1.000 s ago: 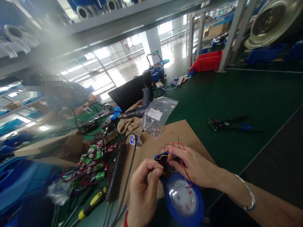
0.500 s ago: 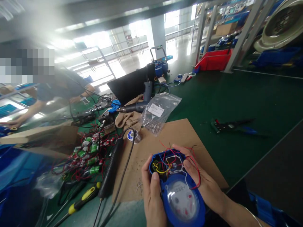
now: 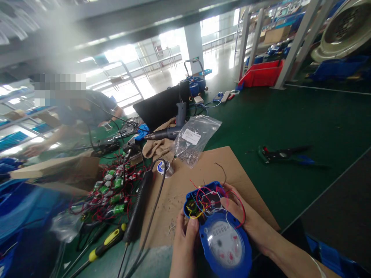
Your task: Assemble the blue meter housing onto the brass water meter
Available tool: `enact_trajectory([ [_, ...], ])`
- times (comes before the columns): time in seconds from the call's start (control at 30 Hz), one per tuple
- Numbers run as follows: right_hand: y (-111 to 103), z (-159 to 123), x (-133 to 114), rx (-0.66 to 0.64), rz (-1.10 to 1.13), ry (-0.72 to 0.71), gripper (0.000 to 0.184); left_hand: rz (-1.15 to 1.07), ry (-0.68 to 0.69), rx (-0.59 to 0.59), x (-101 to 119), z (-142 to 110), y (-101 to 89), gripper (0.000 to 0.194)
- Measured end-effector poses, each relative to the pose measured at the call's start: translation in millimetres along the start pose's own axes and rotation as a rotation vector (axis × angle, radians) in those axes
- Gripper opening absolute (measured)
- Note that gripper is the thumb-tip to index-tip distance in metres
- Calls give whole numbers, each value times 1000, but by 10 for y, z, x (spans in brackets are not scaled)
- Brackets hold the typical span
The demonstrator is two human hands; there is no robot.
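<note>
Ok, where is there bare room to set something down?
Bare green tabletop lies between the red bin and the pliers; a smaller cardboard patch lies between pliers and right hand. Crowded: left of the soldering iron, among wired green cylinders.

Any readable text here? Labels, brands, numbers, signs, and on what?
None readable with certainty.
Blue meter, dial: row of digits, too small and blurred.
Clear bag, white label: print too small.
Wire spool, blue-and-white label: blurred.
Green cylinders: any print too blurred.
</note>
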State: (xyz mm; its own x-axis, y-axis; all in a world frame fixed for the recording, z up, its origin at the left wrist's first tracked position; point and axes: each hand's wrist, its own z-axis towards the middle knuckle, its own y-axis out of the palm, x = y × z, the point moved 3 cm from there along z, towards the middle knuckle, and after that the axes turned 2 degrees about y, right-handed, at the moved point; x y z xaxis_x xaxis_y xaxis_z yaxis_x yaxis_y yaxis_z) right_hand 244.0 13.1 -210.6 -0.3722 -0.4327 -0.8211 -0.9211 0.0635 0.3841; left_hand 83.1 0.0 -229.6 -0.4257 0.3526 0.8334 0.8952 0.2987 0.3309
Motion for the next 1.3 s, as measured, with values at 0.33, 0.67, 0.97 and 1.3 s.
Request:
enact_trajectory([
  [0.33, -65, -35, -254, -136, -3, -46, 70, -30, 197, -123, 188, -246, 116, 70],
  [0.67, 127, 236, -476, -146, -81, -14, 43, -132, 15, -76, 145, 50, 179, 72],
  [0.97, 143, 323, -368, -199, -82, 82, 36, 657, 595, -28, 542, 84, -98, 47],
  [1.3, 188, 272, -325, -118, -41, 63, 44, 1739, 833, -435, 1394, 108, 408, 15],
])
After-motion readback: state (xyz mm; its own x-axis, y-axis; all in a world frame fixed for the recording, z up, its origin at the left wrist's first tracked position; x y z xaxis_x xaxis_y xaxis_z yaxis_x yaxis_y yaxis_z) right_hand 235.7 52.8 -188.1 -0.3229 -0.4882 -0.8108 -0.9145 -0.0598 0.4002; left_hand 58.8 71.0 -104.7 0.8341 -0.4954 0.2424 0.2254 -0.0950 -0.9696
